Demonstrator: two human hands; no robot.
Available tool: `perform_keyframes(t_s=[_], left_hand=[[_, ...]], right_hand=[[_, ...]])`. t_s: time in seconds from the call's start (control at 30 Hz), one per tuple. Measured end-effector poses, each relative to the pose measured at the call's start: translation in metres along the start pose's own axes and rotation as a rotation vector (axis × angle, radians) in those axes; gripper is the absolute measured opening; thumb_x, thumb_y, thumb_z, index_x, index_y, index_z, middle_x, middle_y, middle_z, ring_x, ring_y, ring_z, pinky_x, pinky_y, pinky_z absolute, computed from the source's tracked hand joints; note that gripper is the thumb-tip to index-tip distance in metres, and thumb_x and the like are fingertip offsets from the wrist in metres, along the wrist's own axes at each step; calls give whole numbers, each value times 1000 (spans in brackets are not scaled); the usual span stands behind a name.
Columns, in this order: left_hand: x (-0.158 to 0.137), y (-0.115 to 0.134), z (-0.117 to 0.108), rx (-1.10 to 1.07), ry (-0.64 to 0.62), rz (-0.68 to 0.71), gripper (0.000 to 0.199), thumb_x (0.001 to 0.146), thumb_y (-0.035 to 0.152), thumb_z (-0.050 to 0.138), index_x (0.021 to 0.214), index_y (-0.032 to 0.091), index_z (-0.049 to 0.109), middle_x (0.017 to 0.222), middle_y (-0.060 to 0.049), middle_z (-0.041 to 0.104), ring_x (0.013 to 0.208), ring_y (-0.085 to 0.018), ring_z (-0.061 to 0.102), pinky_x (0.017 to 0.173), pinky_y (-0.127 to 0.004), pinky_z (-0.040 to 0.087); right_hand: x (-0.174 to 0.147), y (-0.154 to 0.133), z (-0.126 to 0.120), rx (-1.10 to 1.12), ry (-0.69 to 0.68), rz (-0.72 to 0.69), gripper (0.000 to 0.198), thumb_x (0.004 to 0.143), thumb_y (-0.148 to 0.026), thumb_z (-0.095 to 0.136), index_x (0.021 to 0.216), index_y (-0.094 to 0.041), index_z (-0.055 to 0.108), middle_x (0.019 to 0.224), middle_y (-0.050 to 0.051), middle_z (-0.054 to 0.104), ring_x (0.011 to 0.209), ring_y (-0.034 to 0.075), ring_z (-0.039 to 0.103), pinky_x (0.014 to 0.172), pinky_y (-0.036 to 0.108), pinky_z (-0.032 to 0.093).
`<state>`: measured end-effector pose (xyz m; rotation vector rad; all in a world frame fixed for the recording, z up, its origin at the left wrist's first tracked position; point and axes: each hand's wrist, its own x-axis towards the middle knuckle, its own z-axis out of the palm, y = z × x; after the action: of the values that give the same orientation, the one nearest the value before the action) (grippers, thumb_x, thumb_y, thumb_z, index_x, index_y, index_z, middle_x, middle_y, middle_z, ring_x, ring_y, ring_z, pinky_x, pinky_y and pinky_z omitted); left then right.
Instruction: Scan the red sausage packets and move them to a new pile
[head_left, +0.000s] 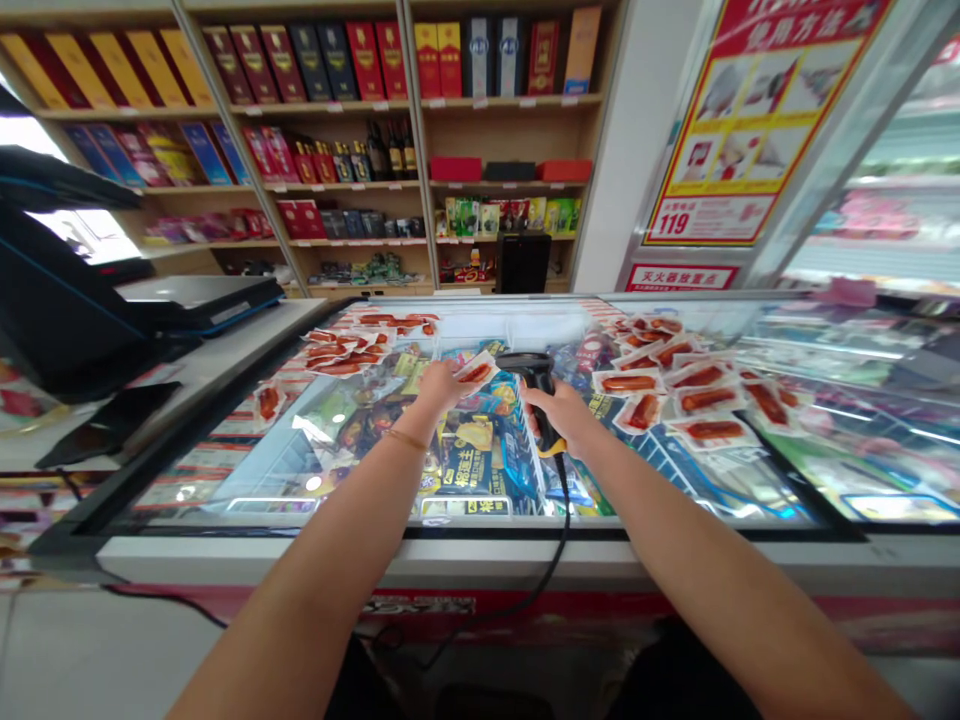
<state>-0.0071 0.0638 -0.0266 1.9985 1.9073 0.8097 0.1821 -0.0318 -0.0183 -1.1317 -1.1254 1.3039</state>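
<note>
My right hand (559, 412) grips the handle of a black and yellow barcode scanner (527, 364), its head pointing left and its cord hanging down over the freezer's front edge. Just left of it, my left hand (441, 385) pinches a packaged sausage (475, 373) in clear-and-white wrapping, close to the scanner's head. Both are above the glass top of a chest freezer (247, 455). On the glass to the right lies a spread of packaged sausages (705, 399); another group of packs (345, 352) lies at the left, with a single pack (268, 402) nearer the left edge.
A dark weighing scale (202, 300) and a black terminal (52, 290) stand on the counter at left. Bagged frozen goods (465, 455) show through the glass. Behind are shelves (322, 106) of boxes and bottles. The scanner cord (559, 560) loops low in front.
</note>
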Motion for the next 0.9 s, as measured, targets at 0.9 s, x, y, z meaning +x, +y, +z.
perform_keyframes(t_s=[0.9], left_hand=[[0, -14, -11, -1369, -88, -178, 28, 59, 19, 82, 82, 12, 68, 89, -6, 73, 92, -17, 69, 92, -34, 52]], right_hand=[[-23, -8, 13, -166, -144, -87, 34, 71, -42, 69, 88, -20, 49, 52, -7, 52, 37, 9, 46, 39, 23, 38]])
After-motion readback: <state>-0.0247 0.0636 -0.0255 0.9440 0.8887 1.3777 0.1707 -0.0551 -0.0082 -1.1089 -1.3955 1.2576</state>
